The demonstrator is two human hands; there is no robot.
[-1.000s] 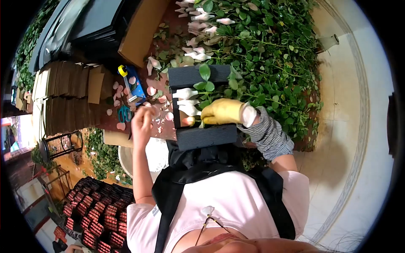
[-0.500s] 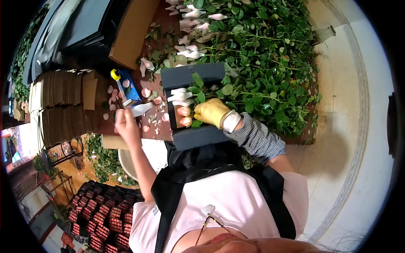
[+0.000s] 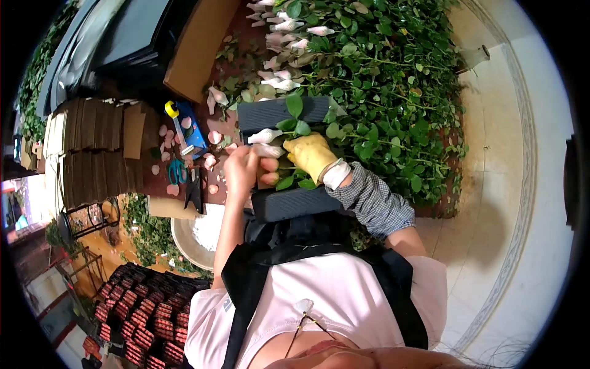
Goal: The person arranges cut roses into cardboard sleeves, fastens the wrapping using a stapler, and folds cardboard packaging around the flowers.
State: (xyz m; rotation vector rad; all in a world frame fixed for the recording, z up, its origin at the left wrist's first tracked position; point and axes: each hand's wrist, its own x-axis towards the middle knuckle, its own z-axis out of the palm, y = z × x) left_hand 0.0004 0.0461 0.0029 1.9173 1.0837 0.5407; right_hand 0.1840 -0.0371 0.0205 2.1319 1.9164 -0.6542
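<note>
Both hands at the buds in the ridged tray

A dark ridged tray (image 3: 292,204) rests on the reddish-brown bench (image 3: 157,183), with a row of flower buds lying across its middle, heads toward the left. The upper sleeved bud (image 3: 265,136) and the lower sleeved bud (image 3: 268,150) wear white netting; below them lie two bare pinkish buds (image 3: 269,164).

The bare left hand (image 3: 241,169) reaches in from the left, fingers drawn together at the head end of the lower sleeved bud. The right hand (image 3: 310,157), in a yellow glove, lies curled over the stems just right of the buds. The view hides both fingertips in part, so I cannot tell whether either grip is clenched on anything.

More sleeved buds (image 3: 283,83) lie beyond the tray, beside a thick spread of leafy stems (image 3: 393,111) filling the right of the bench. To the left are loose pink petals (image 3: 214,137) and blue-handled scissors (image 3: 178,173); brown cardboard stacks (image 3: 92,163) stand farther left
</note>
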